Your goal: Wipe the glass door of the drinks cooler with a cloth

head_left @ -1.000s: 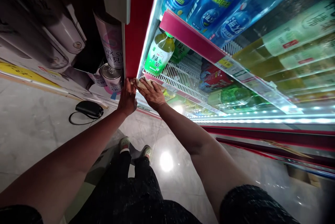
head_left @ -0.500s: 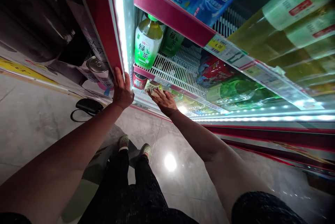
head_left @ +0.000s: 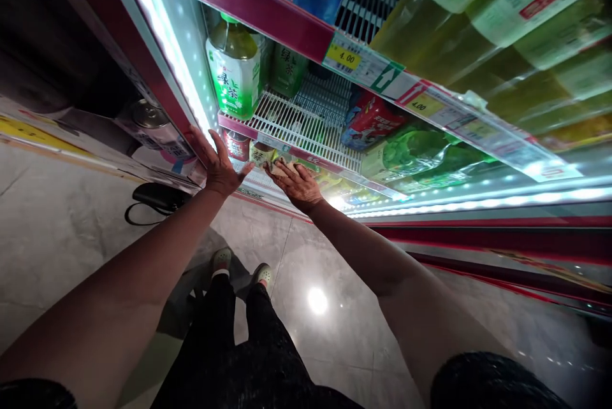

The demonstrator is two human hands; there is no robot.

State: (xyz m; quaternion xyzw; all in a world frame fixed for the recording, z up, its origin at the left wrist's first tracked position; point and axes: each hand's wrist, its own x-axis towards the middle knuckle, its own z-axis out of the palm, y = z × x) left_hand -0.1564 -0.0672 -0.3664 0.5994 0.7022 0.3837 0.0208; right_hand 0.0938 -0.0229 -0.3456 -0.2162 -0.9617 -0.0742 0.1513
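My left hand (head_left: pixel 217 168) is open with fingers spread, its fingertips at the fridge's lit side frame (head_left: pixel 165 58). A crumpled beige cloth (head_left: pixel 288 167) lies under the curled fingers of my right hand (head_left: pixel 300 187), at the front of the low shelf. Just left of that hand stands a drink with a pale label (head_left: pixel 261 153), beside a red-labelled container (head_left: pixel 236 144). On the shelf above, a green tea bottle (head_left: pixel 233 71) stands upright by the side wall. Whether the cloth touches the shelf edge I cannot tell.
Large yellow-green bottles (head_left: pixel 478 20) and a price rail (head_left: pixel 382 74) are at upper right. Green bottles (head_left: pixel 411 154) lie on the wire rack (head_left: pixel 306 119). Cans (head_left: pixel 150 117) stand left of the fridge. A black pouch (head_left: pixel 160 195) rests on the floor.
My left hand has loosened from the side frame and spread its fingers. My right hand with the cloth has shifted slightly, uncovering more of the pale-labelled drink. The view has moved rightward.
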